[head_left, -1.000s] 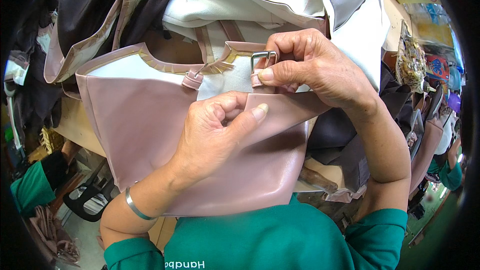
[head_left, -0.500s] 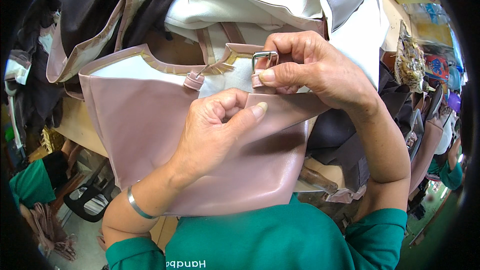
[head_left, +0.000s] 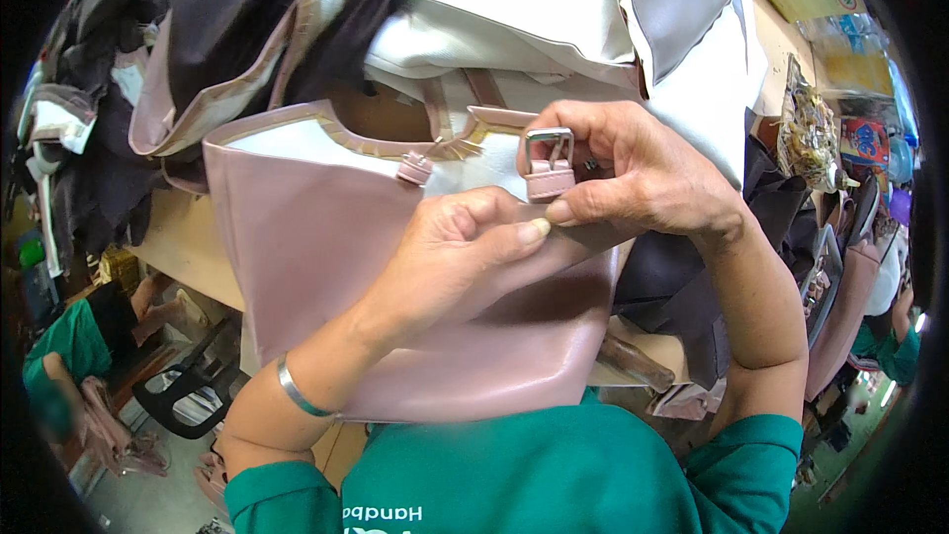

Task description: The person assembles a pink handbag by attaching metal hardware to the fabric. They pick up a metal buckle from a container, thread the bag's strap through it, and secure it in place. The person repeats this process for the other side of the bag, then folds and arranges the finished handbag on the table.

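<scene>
**Pink handbag panel held up in two hands at a cluttered workbench**

Pink handbag panel (head_left: pixel 326 267), smooth and dusty rose with a pale lining and tan edging, fills the middle of the view, held upright in front of the person's chest. At the far left, a seated person in a green top (head_left: pixel 74 336) is partly visible low down, near a black chair (head_left: pixel 188 386). Dark and pale fabric pieces (head_left: pixel 227 30) are heaped above the panel.

The left hand (head_left: pixel 450 257), with a silver bangle (head_left: pixel 297 391) on its wrist, is closed on the front of the panel, thumb pressed against the curled fingers, pinching the material just below the buckle. Just right of it, a small pink strap tab with a silver metal buckle (head_left: pixel 550 163) stands upright at the panel's top edge. The right hand (head_left: pixel 643 178) is clamped on that tab, thumb beneath and fingers curled over behind the buckle; the two thumbs touch.

Further right hang dark fabric (head_left: pixel 682 287) and packets in clear bags (head_left: pixel 811 133).
</scene>
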The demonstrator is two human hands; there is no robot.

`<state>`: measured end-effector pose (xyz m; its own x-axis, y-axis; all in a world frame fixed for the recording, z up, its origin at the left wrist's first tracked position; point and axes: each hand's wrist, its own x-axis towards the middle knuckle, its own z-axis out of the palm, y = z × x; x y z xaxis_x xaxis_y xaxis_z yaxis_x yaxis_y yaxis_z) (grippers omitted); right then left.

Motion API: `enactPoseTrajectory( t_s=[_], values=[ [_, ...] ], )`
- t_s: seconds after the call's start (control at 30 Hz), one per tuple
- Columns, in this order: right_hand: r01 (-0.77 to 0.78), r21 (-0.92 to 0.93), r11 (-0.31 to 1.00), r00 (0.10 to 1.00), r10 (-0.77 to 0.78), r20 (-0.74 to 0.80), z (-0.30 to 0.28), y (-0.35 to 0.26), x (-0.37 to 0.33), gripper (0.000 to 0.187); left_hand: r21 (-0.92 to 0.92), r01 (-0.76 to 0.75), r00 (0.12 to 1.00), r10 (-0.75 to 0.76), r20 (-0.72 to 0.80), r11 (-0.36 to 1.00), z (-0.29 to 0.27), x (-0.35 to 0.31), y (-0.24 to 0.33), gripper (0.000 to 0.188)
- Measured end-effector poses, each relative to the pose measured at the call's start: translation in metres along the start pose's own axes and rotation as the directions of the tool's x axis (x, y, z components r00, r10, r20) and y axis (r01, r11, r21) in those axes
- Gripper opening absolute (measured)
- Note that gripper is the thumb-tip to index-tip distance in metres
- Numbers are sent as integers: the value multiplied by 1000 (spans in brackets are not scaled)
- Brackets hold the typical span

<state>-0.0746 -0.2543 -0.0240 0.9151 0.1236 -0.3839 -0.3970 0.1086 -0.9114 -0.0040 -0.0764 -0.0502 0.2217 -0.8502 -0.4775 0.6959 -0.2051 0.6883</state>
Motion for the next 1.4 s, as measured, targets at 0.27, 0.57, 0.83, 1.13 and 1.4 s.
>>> enactPoseTrajectory(
  t_s=[0.27,0.57,0.83,1.13,1.4],
  values=[
    [1,-540,842,989,-79,-121,17,-24,-12,25,928,-359,798,548,249,100,-9,-18,25,20],
    [124,-647,752,988,-157,6,32,-32,-40,25,876,79,889,432,155,-476,-63,-85,95,27],
    [318,-559,766,923,-385,-2,34,-70,-62,12,995,-50,751,661,-19,85,-51,-224,144,11],
    [587,-806,76,376,-907,188,104,-147,-51,15,814,539,262,962,82,-216,7,-417,131,25],
    [385,-921,-59,717,-609,339,49,47,-41,31,904,-67,959,223,176,-423,37,-231,-3,46]
  ],
)
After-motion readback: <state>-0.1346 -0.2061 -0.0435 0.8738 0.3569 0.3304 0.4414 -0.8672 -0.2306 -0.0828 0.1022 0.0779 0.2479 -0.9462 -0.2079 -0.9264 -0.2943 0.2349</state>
